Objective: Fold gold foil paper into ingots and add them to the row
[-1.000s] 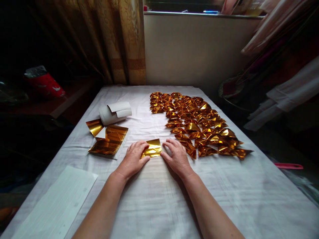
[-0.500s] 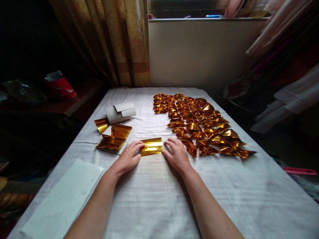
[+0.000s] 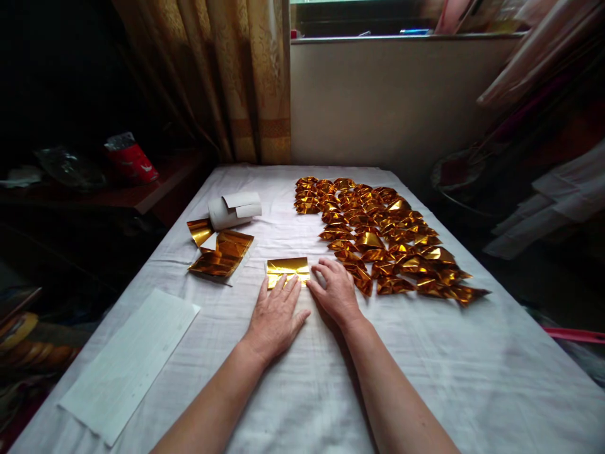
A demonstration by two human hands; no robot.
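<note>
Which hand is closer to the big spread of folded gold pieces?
The right hand: it lies beside the spread of folded gold pieces, just left of its near edge. The left hand is farther left, fingertips on the gold sheet.

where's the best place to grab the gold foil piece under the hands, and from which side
Probably by its far long edge, coming from the window side. The gold foil piece lies flat on the white cloth, folded into a low strip. The left hand covers its near edge with flat fingers and the right hand sits at its right end, so only the far edge and left end are free to pinch.
</note>
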